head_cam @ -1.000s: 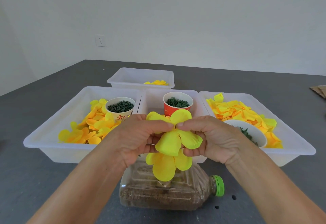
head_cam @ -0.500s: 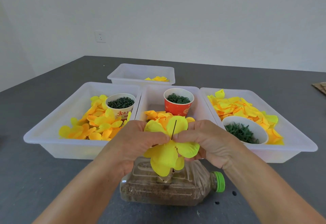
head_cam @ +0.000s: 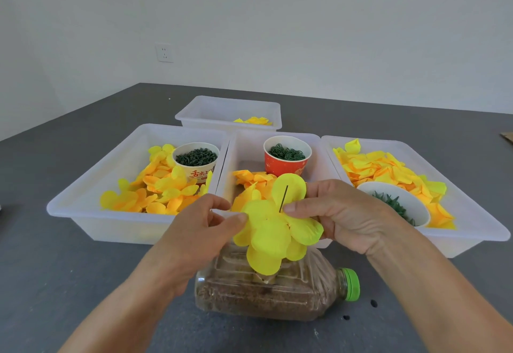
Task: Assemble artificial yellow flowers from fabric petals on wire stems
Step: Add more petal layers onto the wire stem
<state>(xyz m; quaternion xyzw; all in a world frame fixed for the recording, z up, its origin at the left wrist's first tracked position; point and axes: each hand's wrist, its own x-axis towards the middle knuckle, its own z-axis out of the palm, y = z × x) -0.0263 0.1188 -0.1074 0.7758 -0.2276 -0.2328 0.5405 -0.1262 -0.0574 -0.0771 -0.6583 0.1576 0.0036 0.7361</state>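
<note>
A yellow fabric flower (head_cam: 273,230) of several petal layers sits on a thin dark wire stem (head_cam: 283,199), whose tip pokes up through the petals. The stem stands in a plastic bottle (head_cam: 266,294) lying on its side, filled with brown grains. My left hand (head_cam: 200,230) pinches the flower's left edge between thumb and forefinger. My right hand (head_cam: 341,214) pinches the petals at the wire from the right. The lower stem is hidden behind the petals.
Three white trays stand behind: the left tray (head_cam: 83,200) with petals and a white cup (head_cam: 195,159) of green parts, the middle tray (head_cam: 241,141) with a red cup (head_cam: 286,158), the right tray (head_cam: 472,214) with petals and a white bowl (head_cam: 399,205). A smaller tray (head_cam: 230,108) sits farther back.
The petals have slid down the wire, so its dark tip now shows above them. Both hands have drawn slightly apart while keeping hold of the flower.
</note>
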